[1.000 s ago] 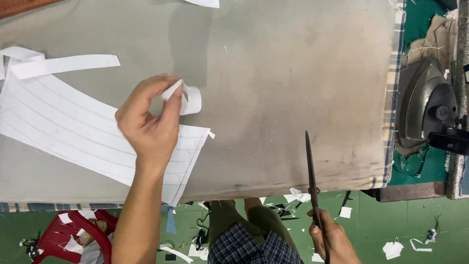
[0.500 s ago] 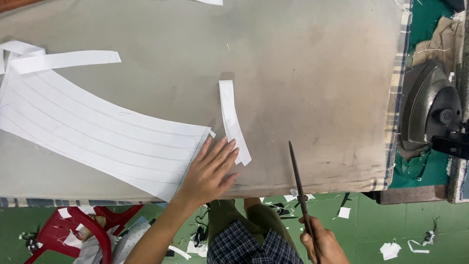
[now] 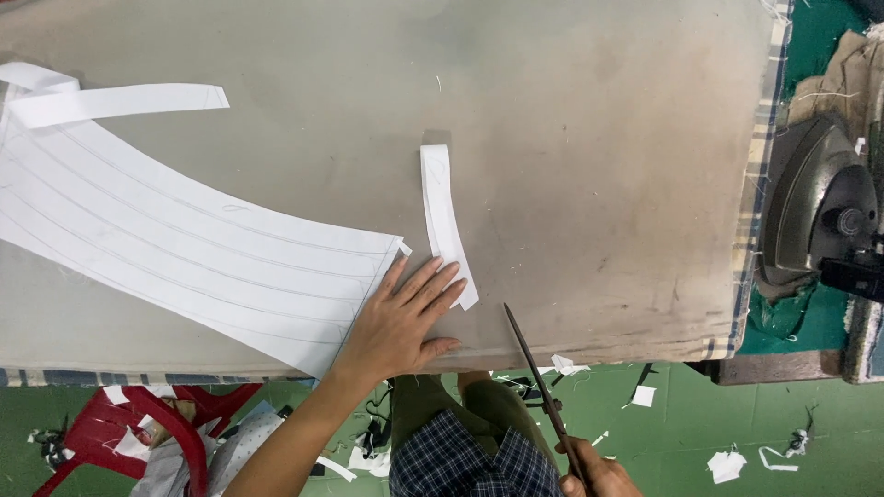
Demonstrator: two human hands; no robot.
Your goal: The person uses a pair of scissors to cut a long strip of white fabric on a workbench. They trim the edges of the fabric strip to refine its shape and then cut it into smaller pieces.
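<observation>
Flat hand beside a cut white strip

The left hand [image 3: 398, 317] is laid flat, fingers spread, on the lined white sheet [image 3: 184, 248], touching the narrow curved strip [image 3: 447, 221]. Scissors [image 3: 539, 391], blades shut, are gripped by the right hand [image 3: 597, 474] below the table edge.

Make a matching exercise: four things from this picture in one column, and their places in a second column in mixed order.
Things:
1. Scissors
2. Short strip
3. Iron
4. Red chair

Places:
A. On the floor, lower left
B. In the right hand
C. Beyond the table's right edge
D. On the table, by the left hand's fingertips

Pairs: 1-B, 2-D, 3-C, 4-A
</observation>
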